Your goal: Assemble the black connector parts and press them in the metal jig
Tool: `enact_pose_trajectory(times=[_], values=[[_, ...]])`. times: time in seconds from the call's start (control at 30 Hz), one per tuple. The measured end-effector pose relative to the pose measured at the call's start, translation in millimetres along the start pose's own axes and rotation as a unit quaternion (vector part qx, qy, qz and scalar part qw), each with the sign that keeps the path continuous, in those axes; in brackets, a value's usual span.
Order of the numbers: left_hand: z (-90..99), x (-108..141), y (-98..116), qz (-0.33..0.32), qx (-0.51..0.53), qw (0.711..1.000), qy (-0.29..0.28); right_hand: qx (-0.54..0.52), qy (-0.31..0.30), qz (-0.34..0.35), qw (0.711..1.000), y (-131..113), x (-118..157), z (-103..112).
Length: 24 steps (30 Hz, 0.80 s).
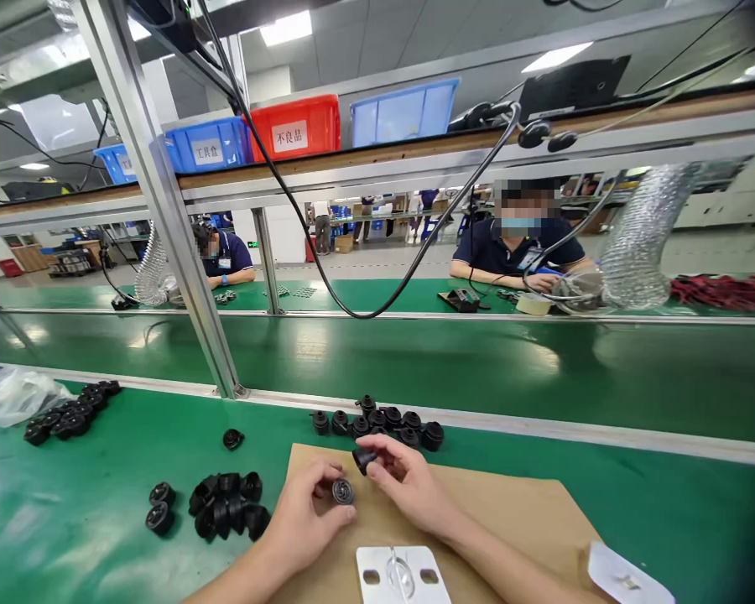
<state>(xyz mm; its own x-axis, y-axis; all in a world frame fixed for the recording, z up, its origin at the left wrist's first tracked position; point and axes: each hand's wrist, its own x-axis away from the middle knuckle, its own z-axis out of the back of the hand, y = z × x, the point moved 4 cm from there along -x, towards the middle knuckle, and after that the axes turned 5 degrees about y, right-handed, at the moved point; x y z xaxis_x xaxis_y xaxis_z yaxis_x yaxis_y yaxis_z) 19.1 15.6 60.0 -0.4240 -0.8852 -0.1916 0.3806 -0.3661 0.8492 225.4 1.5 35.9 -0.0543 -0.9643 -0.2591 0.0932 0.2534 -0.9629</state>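
Observation:
My left hand [315, 510] is closed on a small round black part [343, 492] with curved vanes on its face, like a fan wheel. Close by on the right, my right hand [406, 482] pinches a black cup-shaped part [363, 460]; the two parts are apart. Both hands are above a brown cardboard sheet [497, 512]. Below them lies a white plate [403, 575] with two slots and a clear round piece at its middle. Just beyond the cardboard stands a cluster of black round housings [377, 422] with small spouts.
Left of my hands sit a heap of black rings [226, 503], two round black parts [160, 507] and a single one [232, 439]. More black parts [72, 413] lie by a plastic bag [18, 394]. A metal post [164, 201] rises at left; a black cable [302, 210] hangs ahead. Co-workers sit opposite.

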Motion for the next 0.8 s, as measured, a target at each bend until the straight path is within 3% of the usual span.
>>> enact_pose_trajectory(times=[0.1, 0.23, 0.8], values=[[1.3, -2, 3, 0.01, 0.108, 0.994, 0.019, 0.063, 0.007, 0.078, 0.995, -6, 6, 3], [-1.0, -5, -1, 0.045, 0.155, 0.987, 0.02, 0.078, -0.019, 0.132, 0.988, -9, 11, 1], [-10.0, -3, 6, -0.025, 0.145, 0.989, -0.01, 0.105, -0.059, 0.191, 0.974, -19, 13, -7]])
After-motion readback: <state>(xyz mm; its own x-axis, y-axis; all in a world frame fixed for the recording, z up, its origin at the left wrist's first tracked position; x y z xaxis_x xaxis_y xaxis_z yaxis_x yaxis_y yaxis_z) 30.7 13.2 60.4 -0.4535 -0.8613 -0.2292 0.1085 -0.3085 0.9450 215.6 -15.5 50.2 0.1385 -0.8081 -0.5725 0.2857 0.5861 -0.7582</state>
